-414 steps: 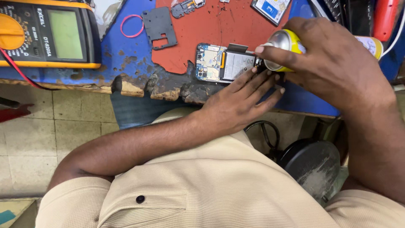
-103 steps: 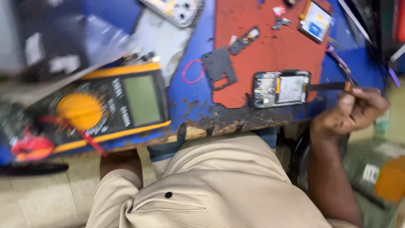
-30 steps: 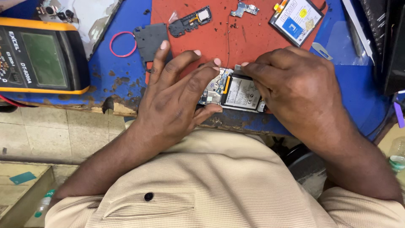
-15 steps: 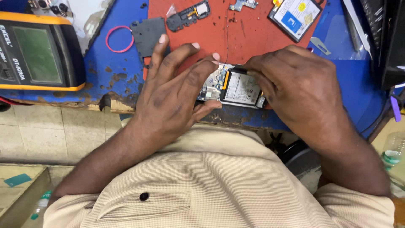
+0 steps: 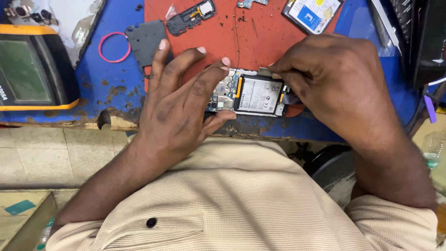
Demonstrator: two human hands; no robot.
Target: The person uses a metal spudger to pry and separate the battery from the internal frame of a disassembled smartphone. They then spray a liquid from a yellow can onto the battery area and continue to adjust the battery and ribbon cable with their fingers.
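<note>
An opened phone (image 5: 254, 95), its back off and its battery and circuit board bare, lies at the near edge of a red mat (image 5: 265, 37). My left hand (image 5: 179, 104) grips the phone's left end, with spread fingers on top and the thumb against its near edge. My right hand (image 5: 334, 83) covers the phone's right end. Its fingertips pinch a thin grey flat tool (image 5: 265, 72) against the phone's far edge.
A yellow-and-black multimeter (image 5: 32, 69) stands at the left on the worn blue bench (image 5: 116, 88). A pink rubber band (image 5: 114, 46), a dark flat plate (image 5: 146, 42), a black phone frame piece (image 5: 190, 11) and a blue-labelled part (image 5: 313, 11) lie behind the phone. Dark equipment (image 5: 427, 42) stands at the right.
Over the last second both hands have stayed on the phone with only small finger shifts. A few seconds ago the phone lay untouched, and my right hand held a dark tool to its right.
</note>
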